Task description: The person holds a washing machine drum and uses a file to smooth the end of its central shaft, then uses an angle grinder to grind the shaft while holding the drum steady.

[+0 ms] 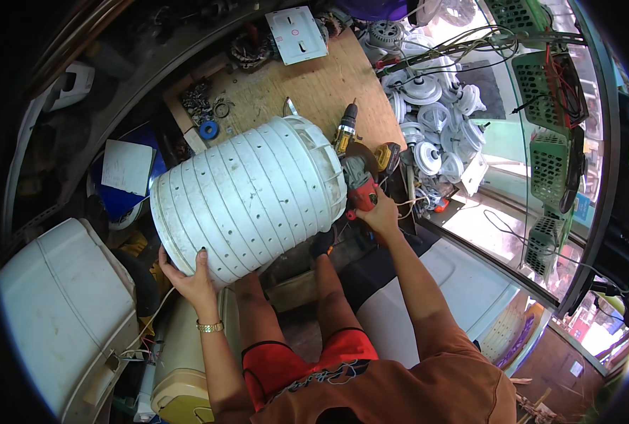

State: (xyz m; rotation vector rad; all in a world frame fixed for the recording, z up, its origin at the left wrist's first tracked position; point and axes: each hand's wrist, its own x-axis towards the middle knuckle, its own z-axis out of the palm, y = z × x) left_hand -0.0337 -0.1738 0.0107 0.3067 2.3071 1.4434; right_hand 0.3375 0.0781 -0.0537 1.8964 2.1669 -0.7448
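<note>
A large white perforated washing machine tub point(247, 194) lies tilted on its side across my front, half over the workbench. My left hand point(196, 284) is closed round its lower left rim, with the thumb on the outer wall and the fingers partly hidden. At the tub's ribbed right end, my right hand point(381, 214) is wrapped round the red body of an angle grinder point(361, 189). The grinder's grey head is close beside the tub's edge, with a dark disc on it; I cannot tell whether the disc touches the plastic.
On the wooden bench point(293, 81) are a yellow cordless drill point(345, 127), blue tape roll point(208, 130) and metal bits point(198, 97). Several white pulley-like parts point(427, 116) crowd the right side. Appliance casings point(67, 304) stand left; green baskets point(549, 166) hang right, with loose cables.
</note>
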